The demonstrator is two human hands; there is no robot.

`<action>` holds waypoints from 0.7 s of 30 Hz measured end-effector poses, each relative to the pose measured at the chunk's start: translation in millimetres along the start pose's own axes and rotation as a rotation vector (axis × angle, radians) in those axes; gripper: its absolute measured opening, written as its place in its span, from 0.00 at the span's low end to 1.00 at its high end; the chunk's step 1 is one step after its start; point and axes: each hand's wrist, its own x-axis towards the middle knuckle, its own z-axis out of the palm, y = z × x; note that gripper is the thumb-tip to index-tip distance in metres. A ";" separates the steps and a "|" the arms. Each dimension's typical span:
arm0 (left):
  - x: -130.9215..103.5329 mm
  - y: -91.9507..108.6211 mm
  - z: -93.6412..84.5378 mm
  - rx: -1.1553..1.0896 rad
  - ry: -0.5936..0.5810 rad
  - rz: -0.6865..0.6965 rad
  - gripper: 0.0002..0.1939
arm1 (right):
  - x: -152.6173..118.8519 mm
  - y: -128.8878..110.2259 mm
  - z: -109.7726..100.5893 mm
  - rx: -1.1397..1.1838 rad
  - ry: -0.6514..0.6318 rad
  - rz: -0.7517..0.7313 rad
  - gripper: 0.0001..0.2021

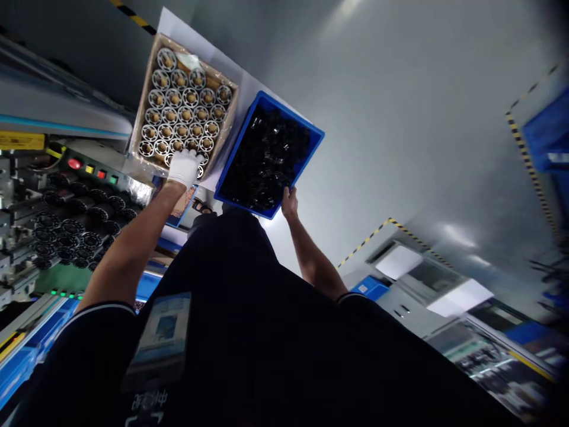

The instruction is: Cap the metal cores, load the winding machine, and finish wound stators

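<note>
My left hand [184,166], in a white glove, reaches down over the near side of a cardboard box [142,107] lined with clear plastic. Its fingers curl onto a slotted metal ring [200,171] at the near right corner; the fingertips are partly hidden. Rows of similar silver rings [181,130] stand packed in the box, with brown showing in their centres. To the right lies a blue plastic bin [306,120] filled with small shiny black parts [267,157]. My bare right hand [290,201] grips the bin's rim near its lower right corner.
A white surface [242,80] lies under box and bin. On my left, a machine has coloured buttons [89,169] and stacked dark cylindrical parts [73,228]. Grey floor [400,118] with yellow-black tape extends right; a white cabinet [400,308] stands lower right.
</note>
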 end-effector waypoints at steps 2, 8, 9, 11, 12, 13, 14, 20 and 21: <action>4.2 4.9 0.8 0.030 -0.008 -0.007 0.17 | -0.7 -13.7 -7.5 -0.006 0.115 -0.025 0.35; -1.9 6.6 -8.8 0.050 -0.032 -0.004 0.15 | -5.6 -86.0 -6.9 -0.182 0.005 -0.501 0.34; -5.8 3.9 -12.6 0.053 -0.034 0.002 0.14 | -7.1 -97.9 -4.9 -0.237 -0.031 -0.554 0.35; -17.2 -3.3 -19.5 0.013 0.030 -0.018 0.12 | -10.1 -117.1 -0.7 -0.333 -0.083 -0.562 0.37; -24.9 -7.2 -21.7 -0.065 0.110 -0.045 0.11 | -11.3 -124.0 1.0 -0.377 -0.103 -0.540 0.38; -33.9 -10.7 -22.9 -0.216 0.218 -0.085 0.11 | -12.4 -129.2 2.4 -0.418 -0.119 -0.512 0.38; -44.4 -13.4 -22.8 -0.416 0.335 -0.134 0.12 | -13.2 -132.9 3.5 -0.447 -0.129 -0.482 0.37; -139.7 0.6 -2.9 -1.560 0.354 -0.235 0.32 | -15.7 -135.1 1.2 -0.458 -0.091 -0.372 0.33; -159.1 7.5 1.9 -1.681 0.301 -0.212 0.33 | -15.3 -132.9 -0.2 -0.461 -0.088 -0.367 0.32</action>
